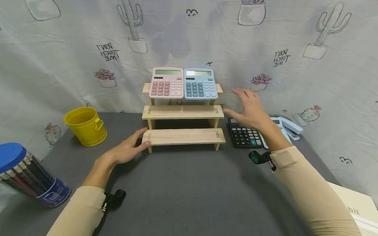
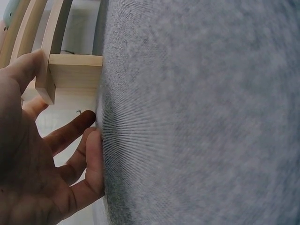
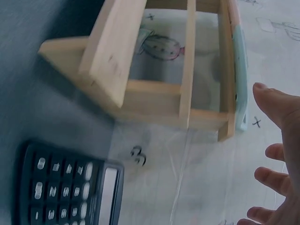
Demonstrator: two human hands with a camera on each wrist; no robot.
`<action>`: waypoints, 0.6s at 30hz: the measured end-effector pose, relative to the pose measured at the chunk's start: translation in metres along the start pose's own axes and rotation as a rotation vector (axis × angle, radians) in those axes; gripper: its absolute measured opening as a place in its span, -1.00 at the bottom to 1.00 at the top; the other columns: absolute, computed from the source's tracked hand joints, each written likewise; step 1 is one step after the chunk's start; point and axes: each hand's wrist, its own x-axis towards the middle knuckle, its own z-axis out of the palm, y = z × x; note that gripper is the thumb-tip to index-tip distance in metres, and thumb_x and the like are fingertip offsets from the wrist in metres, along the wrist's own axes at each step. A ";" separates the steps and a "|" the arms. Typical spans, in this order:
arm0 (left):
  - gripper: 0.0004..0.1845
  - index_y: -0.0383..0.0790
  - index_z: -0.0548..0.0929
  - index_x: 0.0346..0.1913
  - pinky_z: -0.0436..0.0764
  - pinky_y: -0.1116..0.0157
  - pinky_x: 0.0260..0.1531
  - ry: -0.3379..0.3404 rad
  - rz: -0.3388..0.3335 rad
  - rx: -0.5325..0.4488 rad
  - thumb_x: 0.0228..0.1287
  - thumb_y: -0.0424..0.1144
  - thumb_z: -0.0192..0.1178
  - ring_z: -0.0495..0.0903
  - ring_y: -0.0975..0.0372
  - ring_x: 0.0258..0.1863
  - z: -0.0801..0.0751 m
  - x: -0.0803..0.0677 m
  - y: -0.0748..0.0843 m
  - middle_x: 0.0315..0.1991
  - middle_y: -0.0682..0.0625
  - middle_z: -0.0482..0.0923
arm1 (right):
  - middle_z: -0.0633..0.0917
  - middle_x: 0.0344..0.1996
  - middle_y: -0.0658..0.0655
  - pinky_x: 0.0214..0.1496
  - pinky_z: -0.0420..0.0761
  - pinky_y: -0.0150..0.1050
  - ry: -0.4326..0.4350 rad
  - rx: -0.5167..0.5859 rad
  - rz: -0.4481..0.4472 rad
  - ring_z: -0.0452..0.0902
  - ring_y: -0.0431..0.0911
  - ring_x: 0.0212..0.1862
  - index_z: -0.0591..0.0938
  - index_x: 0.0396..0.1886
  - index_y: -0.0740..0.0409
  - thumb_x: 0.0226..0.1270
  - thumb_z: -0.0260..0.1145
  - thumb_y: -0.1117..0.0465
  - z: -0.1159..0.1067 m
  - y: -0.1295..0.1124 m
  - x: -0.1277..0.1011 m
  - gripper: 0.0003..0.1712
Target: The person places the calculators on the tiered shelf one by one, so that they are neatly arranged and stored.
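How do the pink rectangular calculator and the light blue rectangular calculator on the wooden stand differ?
Colour: the pink rectangular calculator has pink keys; the light blue rectangular calculator has blue keys.
Screen: the blue calculator shows digits; none can be made out on the pink calculator.
Place: in the head view, the pink calculator is on the left, the blue calculator on the right.
Shared: both sit on the pale wooden three-step stand's top step, screens uppermost.

"What's behind?"

"A pale, wrinkled cloth (image 1: 179,30), printed with outlined potted cacti (image 1: 330,24), pink succulents (image 1: 104,74) and mirror-reversed lettering (image 1: 108,52)."

"And below?"

"A dark grey surface (image 1: 192,188) that runs back to the cloth; up close, it has a fine weave."

"The light?"

"Soft, with blurred shadows (image 1: 270,202) on the surface."
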 end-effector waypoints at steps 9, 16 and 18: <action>-0.10 -0.03 -0.18 0.68 0.19 -0.39 0.34 -0.005 0.012 0.004 0.56 0.33 -0.10 0.12 -0.34 0.50 0.000 0.000 0.001 0.57 -0.43 0.01 | 0.21 0.56 0.34 0.45 0.09 0.46 -0.027 -0.042 0.034 0.00 0.46 0.52 0.23 0.61 0.11 0.38 0.39 -0.19 -0.012 0.019 -0.022 -0.03; -0.11 0.01 -0.18 0.68 0.17 -0.39 0.35 -0.003 0.010 0.000 0.56 0.32 -0.10 0.11 -0.33 0.51 0.000 0.001 0.001 0.58 -0.42 0.01 | 0.26 0.51 0.40 0.46 0.03 0.45 0.000 -0.040 0.003 0.03 0.47 0.51 0.25 0.58 0.21 0.35 0.43 -0.12 -0.010 0.040 -0.037 -0.03; -0.11 0.02 -0.18 0.68 0.18 -0.39 0.35 -0.004 0.007 -0.006 0.56 0.33 -0.10 0.11 -0.32 0.51 0.000 0.000 0.001 0.58 -0.42 0.01 | 0.27 0.50 0.42 0.46 0.02 0.44 0.011 -0.042 -0.015 0.06 0.46 0.49 0.25 0.58 0.24 0.34 0.45 -0.11 -0.009 0.046 -0.041 -0.02</action>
